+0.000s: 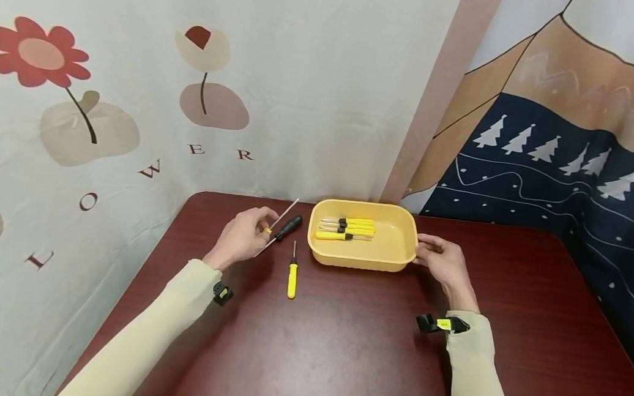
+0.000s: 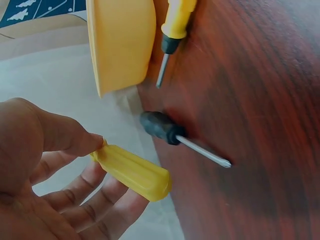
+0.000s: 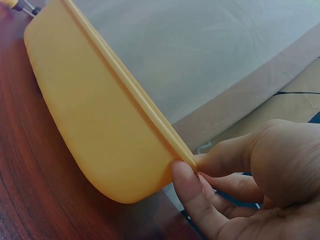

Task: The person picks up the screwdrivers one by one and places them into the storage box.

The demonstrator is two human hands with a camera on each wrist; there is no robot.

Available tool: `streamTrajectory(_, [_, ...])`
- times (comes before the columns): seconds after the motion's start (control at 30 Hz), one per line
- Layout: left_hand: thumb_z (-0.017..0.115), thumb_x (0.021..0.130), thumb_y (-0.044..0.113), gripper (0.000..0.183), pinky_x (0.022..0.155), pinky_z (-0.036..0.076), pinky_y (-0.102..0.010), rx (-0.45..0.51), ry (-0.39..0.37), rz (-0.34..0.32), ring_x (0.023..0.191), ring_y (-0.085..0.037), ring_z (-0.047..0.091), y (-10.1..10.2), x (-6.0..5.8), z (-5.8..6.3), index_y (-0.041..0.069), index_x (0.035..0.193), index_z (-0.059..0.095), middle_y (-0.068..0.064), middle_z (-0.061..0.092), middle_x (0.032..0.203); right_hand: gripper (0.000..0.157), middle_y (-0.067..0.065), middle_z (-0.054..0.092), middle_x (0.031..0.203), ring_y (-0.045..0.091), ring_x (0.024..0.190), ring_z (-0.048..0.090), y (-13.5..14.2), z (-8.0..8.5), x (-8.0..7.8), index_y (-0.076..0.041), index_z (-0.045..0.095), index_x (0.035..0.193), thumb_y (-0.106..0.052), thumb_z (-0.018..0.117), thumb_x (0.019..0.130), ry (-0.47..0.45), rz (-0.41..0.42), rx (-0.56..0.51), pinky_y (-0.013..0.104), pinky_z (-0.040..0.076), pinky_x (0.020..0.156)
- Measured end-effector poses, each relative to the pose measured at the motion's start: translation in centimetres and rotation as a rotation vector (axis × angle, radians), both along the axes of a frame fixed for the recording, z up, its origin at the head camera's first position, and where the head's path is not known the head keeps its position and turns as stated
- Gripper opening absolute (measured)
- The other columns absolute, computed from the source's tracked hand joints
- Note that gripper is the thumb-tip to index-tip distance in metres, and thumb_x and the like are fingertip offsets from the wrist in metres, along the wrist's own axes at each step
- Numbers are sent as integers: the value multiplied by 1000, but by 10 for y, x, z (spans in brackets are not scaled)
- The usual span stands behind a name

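My left hand (image 1: 244, 234) pinches a yellow-handled screwdriver (image 2: 135, 172) between thumb and fingers, held above the table left of a yellow plastic basin (image 1: 393, 246). In the head view its thin metal shaft slants up to the right, while most of the handle is hidden by the hand. With thumb and fingers, my right hand (image 1: 445, 261) grips the basin's rim at its right end. Several yellow screwdrivers (image 1: 352, 230) lie together in the left part of the basin. Just beyond my left hand lies a black-handled screwdriver (image 1: 290, 227) on the table.
Another yellow screwdriver (image 1: 292, 280) lies on the dark red wooden table (image 1: 306, 357), in front of the basin's left end. Printed curtains (image 1: 324, 100) hang right behind the table's back edge.
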State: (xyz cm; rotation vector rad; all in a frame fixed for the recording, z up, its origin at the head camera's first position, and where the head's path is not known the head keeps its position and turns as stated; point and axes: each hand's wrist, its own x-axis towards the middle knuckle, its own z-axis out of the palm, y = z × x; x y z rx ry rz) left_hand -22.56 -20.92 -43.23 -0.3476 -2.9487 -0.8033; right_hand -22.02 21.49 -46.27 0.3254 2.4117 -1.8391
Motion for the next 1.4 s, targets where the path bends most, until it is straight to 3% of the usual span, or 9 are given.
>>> streamTrajectory(0.43, [62,88,6,38,69,50,-36,-34,33,-34,85,-21,61,24,-3,2,20,124,67,-1,65,100,47,29,59,137,9,90,73,6,-4,0,1,54,145,-5,64,100,0,18,-81,20,63,81])
streamTrajectory(0.77, [62,89,5,38,68,52,-34,-102,72,-138,84,-19,61,44,-12,11,22,122,68,0,64,99,49,26,60,133,9,89,73,5,-5,-2,2,53,146,-3,65,98,-17,15,-113,20,63,80])
streamTrajectory(1.03, [59,90,6,40,63,49,-31,-187,56,-227,85,-18,60,60,-20,22,19,127,68,0,64,103,49,27,58,136,10,91,72,4,-4,-2,0,52,147,-5,64,100,-20,20,-113,20,63,82])
streamTrajectory(1.4, [59,89,6,42,66,51,-31,-276,-13,-316,91,-17,62,77,-29,32,19,128,68,1,63,105,50,25,57,136,11,93,72,5,-4,-3,-1,51,148,-4,63,100,-27,26,-117,20,63,83])
